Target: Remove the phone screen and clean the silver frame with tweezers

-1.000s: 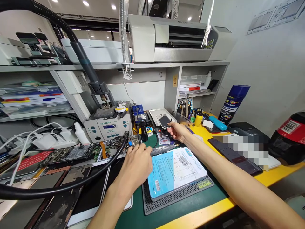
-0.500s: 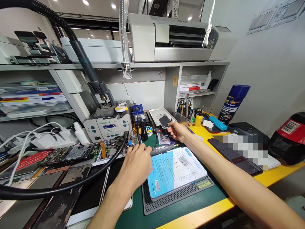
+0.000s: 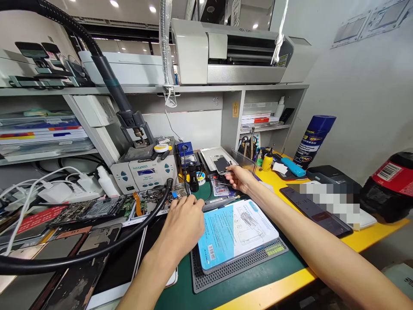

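My right hand (image 3: 239, 177) reaches to the back of the bench. Its thumb and fingers close on the near edge of a thin phone part (image 3: 221, 164), pale-rimmed with a dark middle, above a larger silver-white panel (image 3: 211, 156). Nearer to me, my left hand (image 3: 187, 217) is curled, knuckles up, at the left edge of a blue-and-white box (image 3: 237, 234). Whatever its fingers hold, if anything, is hidden beneath the hand. A slim grey tool (image 3: 222, 200) lies behind the box, which rests on a grey perforated mat (image 3: 240, 271).
At the left a black hose (image 3: 106, 257) curves over circuit boards (image 3: 97, 209) and phone screens. A soldering station (image 3: 145, 172) stands behind them. To the right are a dark phone (image 3: 316, 211), a blue spray can (image 3: 312, 140) and a dark bottle with a red label (image 3: 389, 185).
The whole scene has shifted slightly left as my view turns a little right. Both hands keep nearly the same places and the same finger positions.
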The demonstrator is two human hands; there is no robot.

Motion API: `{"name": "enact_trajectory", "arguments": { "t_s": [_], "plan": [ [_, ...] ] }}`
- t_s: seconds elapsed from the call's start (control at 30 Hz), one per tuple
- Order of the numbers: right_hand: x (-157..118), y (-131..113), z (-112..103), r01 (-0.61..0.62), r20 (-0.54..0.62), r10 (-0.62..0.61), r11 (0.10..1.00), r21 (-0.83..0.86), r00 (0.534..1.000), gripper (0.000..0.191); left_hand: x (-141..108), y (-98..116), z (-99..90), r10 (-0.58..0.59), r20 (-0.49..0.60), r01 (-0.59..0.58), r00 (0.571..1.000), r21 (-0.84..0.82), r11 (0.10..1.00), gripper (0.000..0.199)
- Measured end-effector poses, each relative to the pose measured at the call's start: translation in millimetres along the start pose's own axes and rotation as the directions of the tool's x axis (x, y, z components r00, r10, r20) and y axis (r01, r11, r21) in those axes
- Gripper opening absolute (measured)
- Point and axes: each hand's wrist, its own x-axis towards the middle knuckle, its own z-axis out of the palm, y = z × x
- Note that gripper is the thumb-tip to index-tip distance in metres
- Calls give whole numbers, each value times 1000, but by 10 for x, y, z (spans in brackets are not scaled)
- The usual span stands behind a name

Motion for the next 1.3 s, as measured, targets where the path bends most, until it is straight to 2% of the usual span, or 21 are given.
{"name": "enact_trajectory", "arguments": {
  "t_s": [0.67,0.8,1.0,1.3],
  "plan": [
    [-50,-22,11,-20,29,20,1000,19,999,34,43,-56,46,14,30,-15,999,33,999,48],
    [-52,-22,15,-23,29,22,999,25,999,32,84,-107,122,43,30,-44,999,42,998,49],
    [-22,-18,8,-21,36,20,999,26,999,30,110,-195,290,80,-91,-70,993,111,991,53],
    [-27,-24,-4,-18,62,17,1000,20,998,30,169,-307,447,87,-120,-71,989,128,989,51]
  ]
}}
